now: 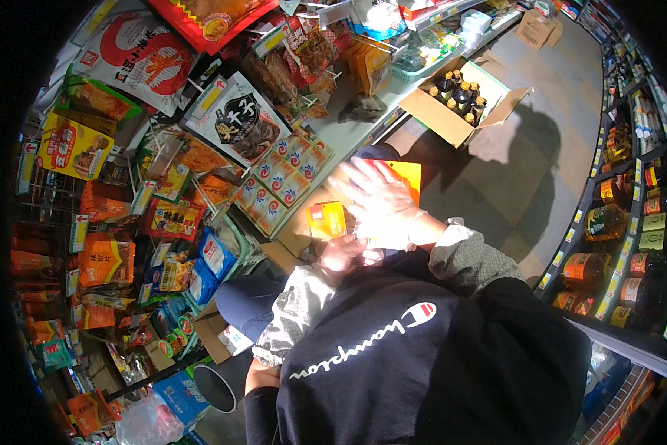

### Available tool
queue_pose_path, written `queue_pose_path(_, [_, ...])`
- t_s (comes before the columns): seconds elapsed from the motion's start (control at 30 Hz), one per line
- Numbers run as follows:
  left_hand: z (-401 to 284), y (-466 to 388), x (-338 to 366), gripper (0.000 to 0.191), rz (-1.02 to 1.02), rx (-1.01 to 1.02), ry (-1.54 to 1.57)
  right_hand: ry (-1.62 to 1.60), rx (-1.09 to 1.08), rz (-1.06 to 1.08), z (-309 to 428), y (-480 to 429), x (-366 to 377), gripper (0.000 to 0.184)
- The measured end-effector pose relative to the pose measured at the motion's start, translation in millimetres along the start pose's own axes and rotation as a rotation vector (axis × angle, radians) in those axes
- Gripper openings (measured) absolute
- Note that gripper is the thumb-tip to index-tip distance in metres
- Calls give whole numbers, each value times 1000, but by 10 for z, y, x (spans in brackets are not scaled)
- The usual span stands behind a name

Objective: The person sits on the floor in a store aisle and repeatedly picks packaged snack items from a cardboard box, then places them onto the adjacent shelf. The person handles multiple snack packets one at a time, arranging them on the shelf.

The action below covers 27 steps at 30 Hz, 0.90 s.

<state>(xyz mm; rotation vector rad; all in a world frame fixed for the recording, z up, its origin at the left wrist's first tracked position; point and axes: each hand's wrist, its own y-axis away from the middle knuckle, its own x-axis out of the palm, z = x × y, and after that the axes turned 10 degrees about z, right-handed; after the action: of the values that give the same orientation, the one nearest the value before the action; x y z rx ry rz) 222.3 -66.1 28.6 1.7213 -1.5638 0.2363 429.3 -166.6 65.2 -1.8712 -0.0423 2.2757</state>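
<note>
My right hand [381,194] seems to wear a thin clear glove. Its fingers are spread over an orange and red packet [408,178], which shows beyond the knuckles. Strong sunlight bleaches that hand and the pale surface under it. My left hand [342,251] is lower and to the left, fingers curled near the right wrist; whether it grips anything is hidden by glare. Just above the left hand, a small yellow packet [327,219] lies by an open cardboard box [286,253] in front of my lap.
Stacked wrapped boxes [289,172] sit on the shelf ledge [344,133] at left. Hanging snack packets [108,261] fill the rack. Beyond my hands, an open carton [442,119] holds several dark bottles [461,92]. Shelves of bottles [606,222] line the right; a bin [215,387] stands lower left.
</note>
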Motion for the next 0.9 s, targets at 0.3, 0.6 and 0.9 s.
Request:
queue_pose_path(0.3, [22,-48,-27,38,112,39,148,-67,298,-147,-689,43,96,67])
queue_pose_path(0.6, [12,-76,-18,43,-34,30,-76,-217,-63,-210,349,370,-80,64])
queue_pose_path(0.9, [282,-200,-451,40,68,162,-260,-172,-167,-55,306,464,38,76])
